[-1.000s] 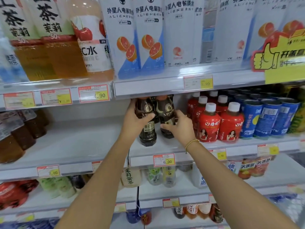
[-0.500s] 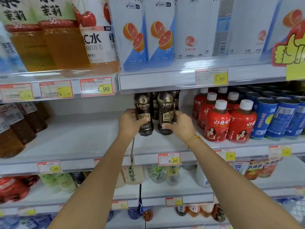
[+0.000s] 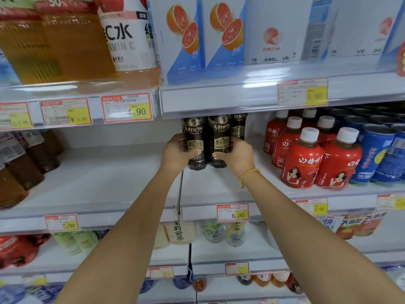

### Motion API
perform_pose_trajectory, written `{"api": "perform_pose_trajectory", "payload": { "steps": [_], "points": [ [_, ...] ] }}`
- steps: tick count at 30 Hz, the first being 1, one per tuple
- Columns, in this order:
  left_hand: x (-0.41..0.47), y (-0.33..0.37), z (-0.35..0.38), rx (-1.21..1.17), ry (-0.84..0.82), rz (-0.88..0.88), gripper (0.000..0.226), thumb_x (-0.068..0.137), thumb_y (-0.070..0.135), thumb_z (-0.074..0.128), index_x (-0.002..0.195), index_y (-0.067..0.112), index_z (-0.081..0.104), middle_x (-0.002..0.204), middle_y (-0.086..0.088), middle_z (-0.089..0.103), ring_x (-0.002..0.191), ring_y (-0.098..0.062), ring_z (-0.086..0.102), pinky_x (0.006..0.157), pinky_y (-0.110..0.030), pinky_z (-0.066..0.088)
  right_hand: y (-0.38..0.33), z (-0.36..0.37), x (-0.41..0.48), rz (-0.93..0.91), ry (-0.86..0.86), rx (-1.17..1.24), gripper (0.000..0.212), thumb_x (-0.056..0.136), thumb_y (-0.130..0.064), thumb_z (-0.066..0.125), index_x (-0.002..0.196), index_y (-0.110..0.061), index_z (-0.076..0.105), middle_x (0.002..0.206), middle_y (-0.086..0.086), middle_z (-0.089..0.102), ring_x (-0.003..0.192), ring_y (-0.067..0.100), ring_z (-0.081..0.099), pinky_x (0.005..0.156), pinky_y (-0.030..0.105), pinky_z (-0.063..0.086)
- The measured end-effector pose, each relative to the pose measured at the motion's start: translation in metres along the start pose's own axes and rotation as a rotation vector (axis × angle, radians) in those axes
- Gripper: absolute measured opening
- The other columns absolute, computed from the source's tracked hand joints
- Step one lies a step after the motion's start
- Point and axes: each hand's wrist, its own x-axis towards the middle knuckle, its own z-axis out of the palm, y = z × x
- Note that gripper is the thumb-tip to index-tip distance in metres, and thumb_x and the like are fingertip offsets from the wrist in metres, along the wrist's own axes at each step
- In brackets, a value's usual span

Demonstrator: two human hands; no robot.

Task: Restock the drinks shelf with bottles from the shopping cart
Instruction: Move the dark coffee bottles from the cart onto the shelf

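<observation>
Centre frame: the left hand [image 3: 176, 153] is clasping the left coffee bottle [image 3: 195, 137], the right hand [image 3: 237, 157] the right coffee bottle [image 3: 221, 134], seating both on the middle shelf [image 3: 214, 189]; next, probably, letting go cleanly so neither tips.

White shelf [image 3: 105, 185], coffee bottles [image 3: 221, 137], red bottles [image 3: 303, 163], cans [image 3: 372, 156]

Two dark brown plastic coffee bottles [image 3: 195, 141] are showing "MDOY COFFEE" in gold. Below them, a red-and-yellow price tag [image 3: 232, 212] is reading 6.00. An upper tag [image 3: 303, 92] is reading 5.80 and a lower-left tag [image 3: 62, 223] 7.00. A clear orange-drink bottle [image 3: 125, 38] is bearing "C水", and a white-and-blue carton [image 3: 271, 40] is showing "VE" and "240".
</observation>
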Motion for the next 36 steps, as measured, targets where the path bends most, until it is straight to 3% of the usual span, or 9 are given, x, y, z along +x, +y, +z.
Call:
{"api": "perform_pose_trajectory", "payload": {
  "steps": [4, 13, 20, 24, 26, 28, 29, 32, 36],
  "points": [
    [0.003, 0.000, -0.002, 0.028, -0.089, 0.005, 0.053, 0.076, -0.004, 0.070, 0.124, 0.004, 0.049, 0.115, -0.012, 0.062, 0.098, -0.020, 0.059, 0.082, -0.026, 0.047, 0.003, 0.004, 0.004, -0.002, 0.017, -0.008, 0.049, 0.068, -0.021, 0.081, 0.110, -0.007, 0.061, 0.106, 0.010, 0.069, 0.098, 0.025, 0.065, 0.080, 0.029, 0.052],
    [0.000, -0.003, -0.002, 0.006, -0.117, 0.017, 0.047, 0.079, 0.000, 0.068, 0.123, 0.005, 0.052, 0.112, -0.007, 0.061, 0.100, -0.018, 0.059, 0.091, -0.030, 0.046, 0.002, 0.005, 0.003, -0.015, 0.022, -0.039, 0.048, 0.069, -0.021, 0.080, 0.110, -0.006, 0.060, 0.109, 0.010, 0.069, 0.101, 0.025, 0.064, 0.077, 0.023, 0.045],
    [-0.010, -0.017, -0.003, 0.091, -0.079, -0.065, 0.054, 0.073, -0.006, 0.071, 0.123, -0.004, 0.050, 0.124, -0.020, 0.059, 0.108, -0.025, 0.059, 0.099, -0.040, 0.046, 0.003, 0.001, -0.006, -0.066, -0.015, -0.080, 0.045, 0.077, -0.015, 0.072, 0.118, -0.006, 0.056, 0.116, 0.012, 0.066, 0.108, 0.026, 0.060, 0.082, 0.023, 0.042],
    [-0.028, -0.011, -0.005, 0.159, 0.040, -0.132, 0.059, 0.079, 0.011, 0.072, 0.130, -0.001, 0.046, 0.132, -0.015, 0.054, 0.118, -0.025, 0.054, 0.101, -0.030, 0.043, -0.002, -0.001, -0.017, -0.075, -0.014, -0.100, 0.041, 0.081, -0.016, 0.067, 0.120, -0.006, 0.055, 0.118, 0.013, 0.064, 0.110, 0.028, 0.058, 0.087, 0.025, 0.043],
    [-0.057, 0.001, -0.012, 0.168, 0.123, -0.055, 0.040, 0.083, 0.020, 0.068, 0.119, 0.006, 0.057, 0.120, -0.010, 0.062, 0.104, -0.017, 0.059, 0.090, -0.017, 0.047, -0.008, -0.007, -0.036, -0.098, 0.038, -0.074, 0.037, 0.082, -0.019, 0.066, 0.116, -0.007, 0.057, 0.113, 0.012, 0.064, 0.107, 0.025, 0.058, 0.090, 0.029, 0.045],
    [-0.100, 0.005, -0.024, 0.164, 0.165, 0.051, 0.009, 0.085, 0.027, 0.065, 0.087, 0.018, 0.064, 0.093, -0.005, 0.069, 0.085, -0.017, 0.064, 0.084, -0.026, 0.054, -0.010, -0.014, -0.074, -0.196, 0.081, -0.029, 0.018, 0.083, -0.022, 0.064, 0.096, -0.009, 0.063, 0.090, 0.005, 0.063, 0.091, 0.020, 0.059, 0.083, 0.034, 0.049],
    [-0.126, 0.001, -0.029, 0.178, 0.177, 0.068, 0.016, 0.086, 0.031, 0.062, 0.074, 0.021, 0.062, 0.081, -0.004, 0.069, 0.079, -0.020, 0.066, 0.082, -0.036, 0.056, -0.007, -0.015, -0.099, -0.249, 0.076, -0.009, 0.013, 0.084, -0.023, 0.063, 0.084, -0.010, 0.062, 0.080, 0.002, 0.061, 0.082, 0.019, 0.058, 0.077, 0.034, 0.049],
    [-0.203, -0.044, -0.042, 0.236, 0.109, -0.028, 0.035, 0.089, 0.036, 0.057, 0.065, 0.010, 0.060, 0.065, -0.008, 0.065, 0.067, -0.028, 0.063, 0.070, -0.038, 0.052, 0.027, -0.004, -0.181, -0.302, -0.106, -0.036, 0.022, 0.085, -0.025, 0.063, 0.072, -0.008, 0.060, 0.067, -0.001, 0.057, 0.066, 0.016, 0.053, 0.064, 0.027, 0.040],
    [-0.297, -0.163, -0.047, 0.343, -0.029, -0.417, 0.052, 0.072, 0.062, 0.050, 0.065, 0.010, 0.056, 0.063, -0.011, 0.060, 0.066, -0.030, 0.059, 0.069, -0.036, 0.049, 0.125, 0.057, -0.271, -0.095, -0.577, -0.167, 0.018, 0.087, -0.025, 0.062, 0.097, -0.010, 0.060, 0.084, 0.002, 0.060, 0.070, 0.015, 0.054, 0.066, 0.024, 0.041]
  ]
}}
